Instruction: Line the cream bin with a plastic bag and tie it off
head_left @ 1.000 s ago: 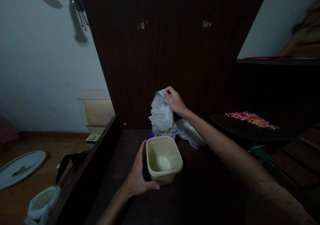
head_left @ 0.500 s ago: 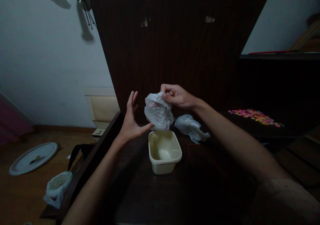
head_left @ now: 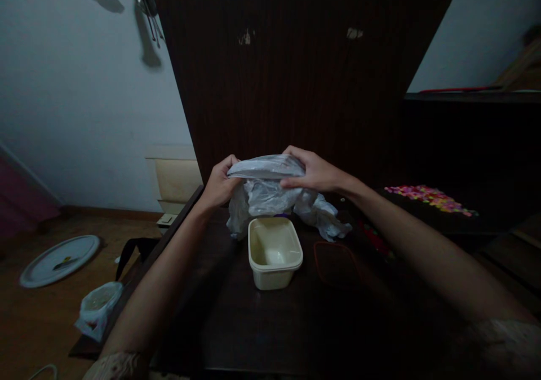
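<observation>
The plastic bag (head_left: 270,197) is milky white, the tub (head_left: 275,255) at its six o'clock plain cream. At three o'clock, small pieces (head_left: 431,198) mix pink, yellow and orange

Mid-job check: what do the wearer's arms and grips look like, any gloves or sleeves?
The left grip and right grip are human hands without gloves. No watch or bracelet shows; some fingers are hidden, so I can't rule out rings. The left sleeve is pale, seemingly patterned fabric ending on the forearm; the right sleeve, dim, looks similar.
</observation>
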The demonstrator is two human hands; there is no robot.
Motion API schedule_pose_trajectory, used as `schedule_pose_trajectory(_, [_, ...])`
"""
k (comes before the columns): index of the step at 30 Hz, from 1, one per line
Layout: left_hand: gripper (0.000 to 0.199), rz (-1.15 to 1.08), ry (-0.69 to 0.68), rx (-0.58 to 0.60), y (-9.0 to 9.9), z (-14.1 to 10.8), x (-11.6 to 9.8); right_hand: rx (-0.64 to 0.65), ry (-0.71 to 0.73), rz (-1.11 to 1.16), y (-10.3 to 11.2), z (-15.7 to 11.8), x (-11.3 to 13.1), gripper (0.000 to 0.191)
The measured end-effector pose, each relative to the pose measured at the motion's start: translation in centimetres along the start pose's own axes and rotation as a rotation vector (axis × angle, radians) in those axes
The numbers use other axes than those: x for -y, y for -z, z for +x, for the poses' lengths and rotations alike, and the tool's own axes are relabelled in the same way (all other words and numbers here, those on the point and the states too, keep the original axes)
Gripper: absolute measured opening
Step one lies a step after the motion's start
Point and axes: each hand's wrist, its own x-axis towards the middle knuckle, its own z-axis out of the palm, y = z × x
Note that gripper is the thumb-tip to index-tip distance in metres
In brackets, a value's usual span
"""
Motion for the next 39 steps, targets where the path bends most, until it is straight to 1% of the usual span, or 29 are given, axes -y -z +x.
schedule_pose_trajectory(1, [0.026, 0.012, -0.004, -0.008, 0.1, 0.0, -0.2, 0.009, 0.023, -0.101, -0.1, -0.3, 0.0, 0.048])
schedule_pose_trajectory(2, [0.023, 0.024, -0.008, -0.008, 0.3, -0.1, -0.5, 0.007, 0.052, -0.196, -0.3, -0.5, 0.0, 0.047])
schedule_pose_trajectory(3, [0.020, 0.033, -0.010, 0.001, 0.4, -0.2, -0.8, 0.009, 0.082, -0.279, -0.4, -0.8, 0.0, 0.040])
schedule_pose_trajectory(5, [0.013, 0.044, -0.008, 0.054, 0.8, -0.5, -1.7, 0.035, 0.135, -0.394, -0.6, -1.2, -0.1, 0.015])
schedule_pose_trajectory(6, [0.011, 0.049, -0.006, 0.094, 1.1, -0.7, -2.1, 0.049, 0.162, -0.427, -0.6, -1.4, -0.1, 0.011])
schedule_pose_trajectory(8, [0.016, 0.068, 0.003, 0.201, 1.6, -1.3, -3.0, 0.051, 0.229, -0.440, -0.4, -2.0, 0.1, 0.019])
schedule_pose_trajectory(10, [0.021, 0.098, 0.004, 0.325, 2.0, -2.2, -3.7, 0.063, 0.304, -0.389, -0.1, -2.8, 0.3, 0.025])
schedule_pose_trajectory(12, [0.018, 0.181, -0.019, 0.505, 2.2, -3.6, -4.4, 0.153, 0.356, -0.328, 0.0, -4.0, 0.7, 0.031])
schedule_pose_trajectory(13, [0.016, 0.254, -0.044, 0.621, 2.1, -4.5, -4.7, 0.217, 0.366, -0.311, 0.0, -4.7, 0.8, 0.033])
schedule_pose_trajectory(14, [0.014, 0.328, -0.067, 0.703, 1.8, -5.6, -5.0, 0.281, 0.363, -0.313, -0.1, -5.4, 0.9, 0.034])
schedule_pose_trajectory(15, [0.020, 0.387, -0.091, 0.743, 1.5, -6.8, -5.3, 0.344, 0.346, -0.334, -0.2, -6.1, 0.9, 0.035])
schedule_pose_trajectory(17, [0.034, 0.512, -0.140, 0.777, 0.7, -9.3, -5.8, 0.447, 0.275, -0.424, -0.6, -7.5, 0.8, 0.036])
schedule_pose_trajectory(18, [0.034, 0.569, -0.159, 0.799, 0.2, -10.4, -6.0, 0.484, 0.232, -0.475, -0.7, -8.0, 0.5, 0.037])
schedule_pose_trajectory(20, [0.032, 0.657, -0.183, 0.811, -0.8, -12.4, -6.2, 0.519, 0.159, -0.544, -0.9, -8.9, -0.2, 0.043])
schedule_pose_trajectory(22, [0.035, 0.711, -0.221, 0.805, -1.5, -13.7, -6.3, 0.492, 0.113, -0.552, -1.0, -9.5, -1.1, 0.050])
schedule_pose_trajectory(24, [0.040, 0.749, -0.262, 0.798, -2.1, -14.5, -6.3, 0.473, 0.065, -0.545, -1.0, -9.9, -1.9, 0.053])
schedule_pose_trajectory(25, [0.043, 0.763, -0.282, 0.794, -2.4, -14.8, -6.2, 0.488, 0.031, -0.550, -0.9, -10.0, -2.1, 0.054])
schedule_pose_trajectory(26, [0.045, 0.776, -0.301, 0.788, -2.6, -15.0, -6.2, 0.529, -0.004, -0.553, -0.7, -10.0, -2.0, 0.056])
schedule_pose_trajectory(29, [0.047, 0.803, -0.358, 0.754, -3.2, -15.5, -6.0, 0.686, -0.074, -0.517, 0.0, -9.2, -0.4, 0.062])
schedule_pose_trajectory(30, [0.047, 0.811, -0.375, 0.738, -3.4, -15.6, -5.9, 0.701, -0.076, -0.483, 0.1, -8.6, 0.4, 0.061])
schedule_pose_trajectory(32, [0.045, 0.833, -0.392, 0.721, -3.8, -15.9, -5.7, 0.655, -0.059, -0.401, -0.1, -7.3, 2.2, 0.054])
schedule_pose_trajectory(34, [0.046, 0.849, -0.396, 0.724, -4.3, -16.0, -5.6, 0.638, -0.027, -0.325, -1.4, -5.7, 3.5, 0.046])
schedule_pose_trajectory(35, [0.045, 0.854, -0.394, 0.724, -4.5, -16.0, -5.5, 0.675, -0.009, -0.304, -2.3, -5.0, 3.9, 0.045])
schedule_pose_trajectory(37, [0.042, 0.854, -0.406, 0.708, -5.1, -16.1, -5.4, 0.828, 0.009, -0.329, -4.5, -3.9, 3.8, 0.040])
schedule_pose_trajectory(38, [0.040, 0.850, -0.421, 0.688, -5.3, -16.2, -5.3, 0.893, -0.006, -0.356, -5.7, -3.5, 3.5, 0.036])
schedule_pose_trajectory(39, [0.038, 0.845, -0.437, 0.667, -5.6, -16.2, -5.2, 0.933, -0.019, -0.368, -6.8, -3.2, 3.1, 0.030])
